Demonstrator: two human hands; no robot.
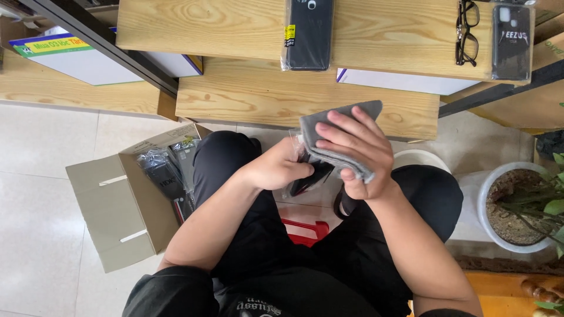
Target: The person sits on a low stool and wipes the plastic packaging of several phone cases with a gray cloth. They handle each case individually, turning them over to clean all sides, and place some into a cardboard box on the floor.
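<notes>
I'm seated, looking straight down over my knees, and both hands meet in front of me. My right hand (355, 155) has a grey cloth (341, 138) draped over it, fingers spread and curled over the fabric, thumb side pressing it down, so the cloth is pinched between my fingers and what lies under it. My left hand (281, 167) is closed in a fist around a dark phone case in a clear plastic sleeve (311, 176); the fingers are wrapped tight, and only the lower end of the case pokes out below the cloth. The cloth sits right on top of that case, touching it.

Ahead of me, a pale wooden shelf (235, 94) runs across at a lower level, with a higher wooden shelf (223, 26) above it. On the higher one lies a black phone case in a sleeve (308, 32), and further to my right a pair of black-framed glasses (467, 32) just beside another dark phone case (510, 41).

Down on the tiled floor to my left, an open cardboard box (111, 205) stands against my leg, with more wrapped dark cases (167, 176) stacked inside. A red plastic stool (305, 229) shows between my legs. To my right is a white pot with a green plant (517, 205).
</notes>
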